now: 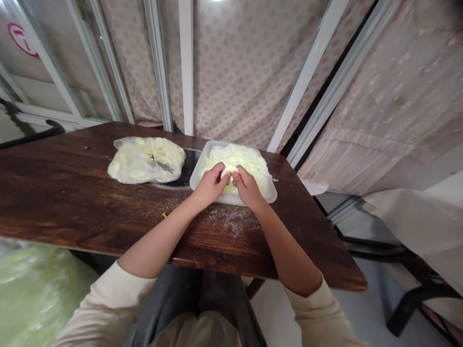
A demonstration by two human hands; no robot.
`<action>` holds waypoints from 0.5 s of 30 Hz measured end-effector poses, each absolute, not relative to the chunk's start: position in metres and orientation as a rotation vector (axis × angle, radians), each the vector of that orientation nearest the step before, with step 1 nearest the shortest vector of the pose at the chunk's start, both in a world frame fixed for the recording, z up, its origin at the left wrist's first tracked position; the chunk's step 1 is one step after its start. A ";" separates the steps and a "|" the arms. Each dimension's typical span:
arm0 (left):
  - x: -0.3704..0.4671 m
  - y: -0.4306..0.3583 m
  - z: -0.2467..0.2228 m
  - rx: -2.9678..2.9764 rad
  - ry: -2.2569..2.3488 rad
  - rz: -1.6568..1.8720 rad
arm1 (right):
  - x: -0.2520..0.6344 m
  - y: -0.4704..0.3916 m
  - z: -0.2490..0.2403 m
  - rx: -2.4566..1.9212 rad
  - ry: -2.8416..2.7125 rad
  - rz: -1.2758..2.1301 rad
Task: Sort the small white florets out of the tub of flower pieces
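We hold a small white piece [230, 170] just above the front half of the tub [196, 182], with the fingers of our left hand [213, 182] and our right hand [247, 185] both grasping it, thumbs close together. The tub rests on the dark wooden tabletop [72, 193], and pale, whitish-green pieces [235, 155] fill it. To the left of the tub we have a clear plastic bag [144, 161] of pale pieces, partly over a dark flat thing [188, 168] that reaches toward the tub. Fine white grains [237, 224] lie scattered in front of the tub, and a small yellow-green scrap [164, 214] lies to its front left. Behind the tub hangs a pink-dotted curtain [238, 72].
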State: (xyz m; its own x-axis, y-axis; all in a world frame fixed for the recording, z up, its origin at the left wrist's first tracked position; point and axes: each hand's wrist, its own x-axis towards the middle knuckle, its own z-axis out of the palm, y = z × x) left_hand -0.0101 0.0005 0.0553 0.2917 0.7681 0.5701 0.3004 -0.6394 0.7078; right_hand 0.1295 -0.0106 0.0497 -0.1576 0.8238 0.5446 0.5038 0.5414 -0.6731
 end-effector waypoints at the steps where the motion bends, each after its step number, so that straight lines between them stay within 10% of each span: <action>1: -0.010 0.000 0.056 2.116 0.985 1.328 | 0.129 -0.011 0.050 -1.105 -1.815 0.402; 15: -0.023 0.004 0.059 2.323 0.941 1.123 | 0.131 -0.013 0.049 -1.090 -1.855 0.089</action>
